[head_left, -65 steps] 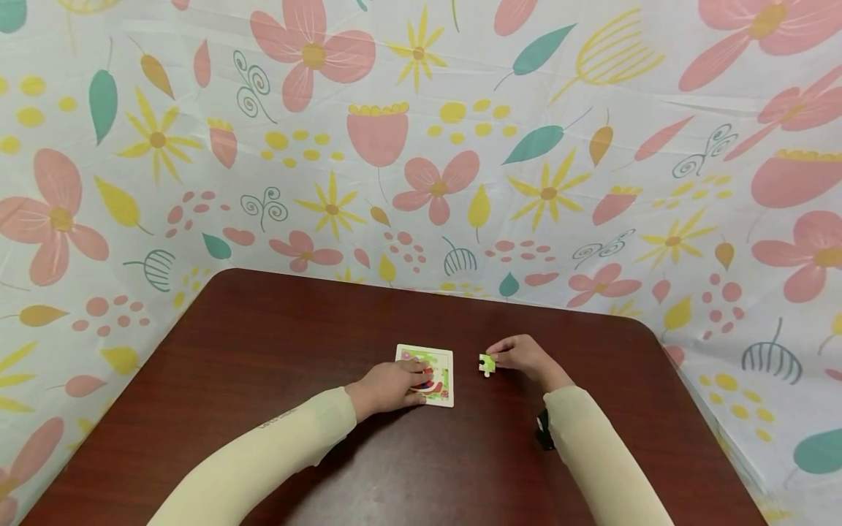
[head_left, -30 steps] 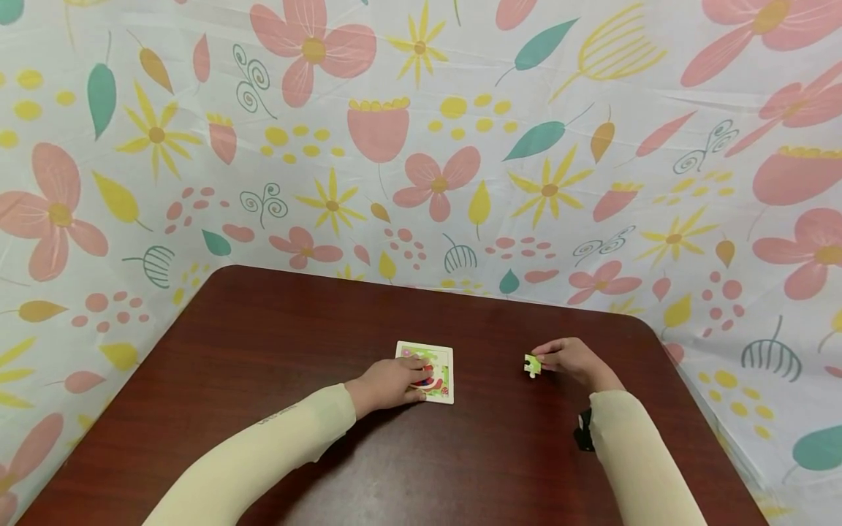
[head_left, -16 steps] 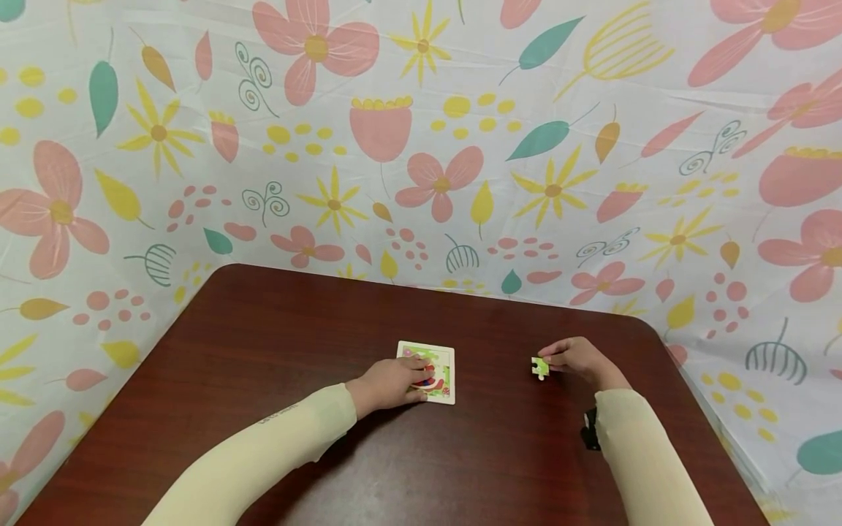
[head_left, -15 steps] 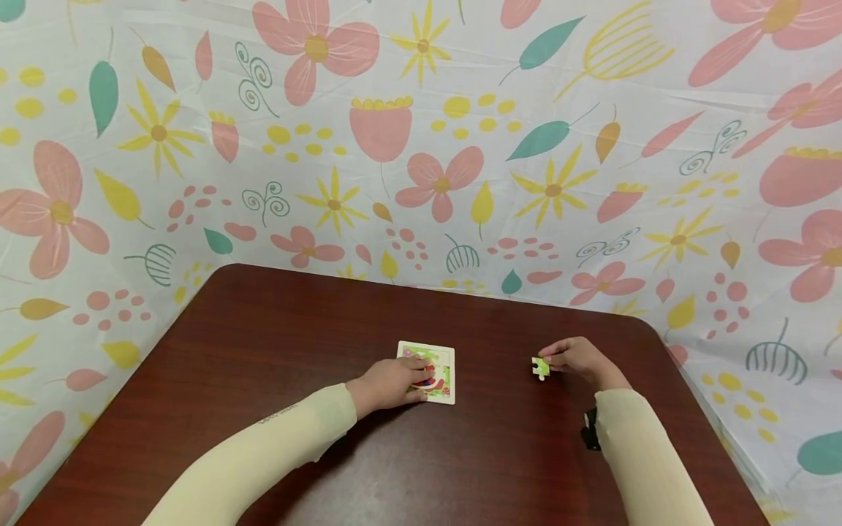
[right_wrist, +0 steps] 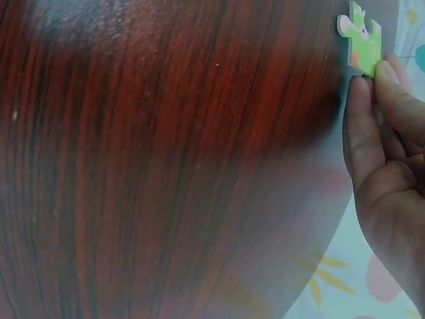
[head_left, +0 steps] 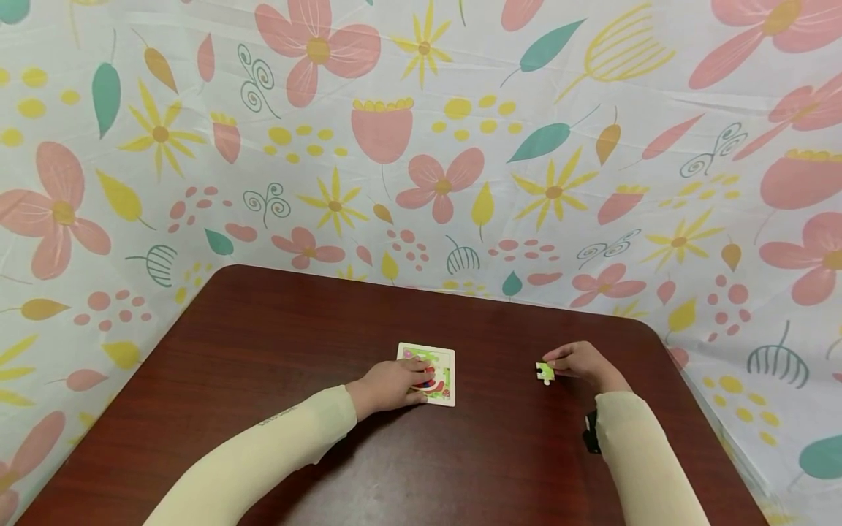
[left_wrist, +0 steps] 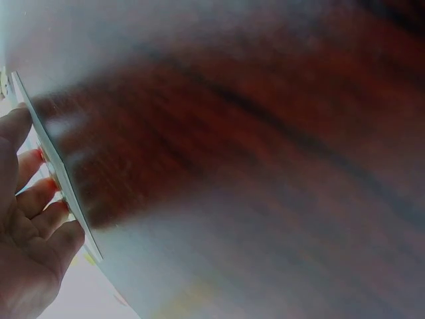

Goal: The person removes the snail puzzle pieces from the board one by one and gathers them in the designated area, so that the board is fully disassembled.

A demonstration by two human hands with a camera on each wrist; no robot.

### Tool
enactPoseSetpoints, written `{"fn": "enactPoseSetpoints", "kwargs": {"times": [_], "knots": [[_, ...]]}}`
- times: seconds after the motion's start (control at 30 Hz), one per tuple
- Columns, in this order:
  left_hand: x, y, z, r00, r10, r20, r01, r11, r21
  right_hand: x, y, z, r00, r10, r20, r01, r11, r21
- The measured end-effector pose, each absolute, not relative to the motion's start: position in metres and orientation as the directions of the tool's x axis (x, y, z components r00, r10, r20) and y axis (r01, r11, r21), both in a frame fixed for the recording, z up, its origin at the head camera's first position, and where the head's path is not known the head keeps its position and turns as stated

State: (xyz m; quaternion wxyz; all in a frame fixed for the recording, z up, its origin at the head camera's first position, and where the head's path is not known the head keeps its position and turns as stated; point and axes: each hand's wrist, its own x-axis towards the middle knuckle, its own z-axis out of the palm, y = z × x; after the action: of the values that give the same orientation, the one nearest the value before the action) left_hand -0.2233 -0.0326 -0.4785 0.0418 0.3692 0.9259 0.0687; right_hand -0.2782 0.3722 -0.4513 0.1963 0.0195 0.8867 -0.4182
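In the head view my left hand (head_left: 388,384) rests on a small square jigsaw puzzle board (head_left: 450,356) with a pale frame and a green and red picture. Its fingers stretch across the board and hide part of the picture. From the left wrist, the board (left_wrist: 56,166) shows edge-on, with fingertips against its face. My right hand (head_left: 582,363) pinches a green puzzle piece (head_left: 545,373) between thumb and fingertips, to the right of the board. The right wrist view shows the piece (right_wrist: 365,43) upright, held by its lower corner, with a rounded tab sticking out.
Both hands are over a dark red-brown wooden table (head_left: 316,314) with rounded corners. A white flower-patterned cloth (head_left: 421,146) stands behind and beside it. A black device (head_left: 591,432) sits at the right wrist by the sleeve.
My right hand has carried the puzzle piece to the right, away from the board, and then dipped slightly toward me. The left hand stays in place on the board.
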Motion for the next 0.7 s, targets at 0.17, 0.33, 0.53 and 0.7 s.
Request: {"fn": "enactPoseSetpoints", "kwargs": {"times": [0.17,0.33,0.53,0.7], "knots": [[-0.2236,-0.0325,-0.4787,-0.734,0.678,-0.041,0.664,0.729,0.167,-0.2783,0.3732,-0.4528,-0.927,-0.12,-0.355,0.199,0.644,-0.739],[-0.2233,-0.0315,-0.479,-0.734,0.678,-0.034,0.666,0.728,0.165,-0.2793,0.3742,-0.4559,-0.934,-0.105,-0.342,0.194,0.655,-0.731],[-0.2225,-0.0312,-0.4792,-0.745,0.666,-0.043,0.65,0.739,0.177,-0.2784,0.3744,-0.4584,-0.942,-0.078,-0.326,0.192,0.671,-0.716],[-0.2223,-0.0313,-0.4784,-0.745,0.665,-0.047,0.648,0.739,0.182,-0.2778,0.3734,-0.4601,-0.949,-0.066,-0.309,0.191,0.658,-0.728]]}}
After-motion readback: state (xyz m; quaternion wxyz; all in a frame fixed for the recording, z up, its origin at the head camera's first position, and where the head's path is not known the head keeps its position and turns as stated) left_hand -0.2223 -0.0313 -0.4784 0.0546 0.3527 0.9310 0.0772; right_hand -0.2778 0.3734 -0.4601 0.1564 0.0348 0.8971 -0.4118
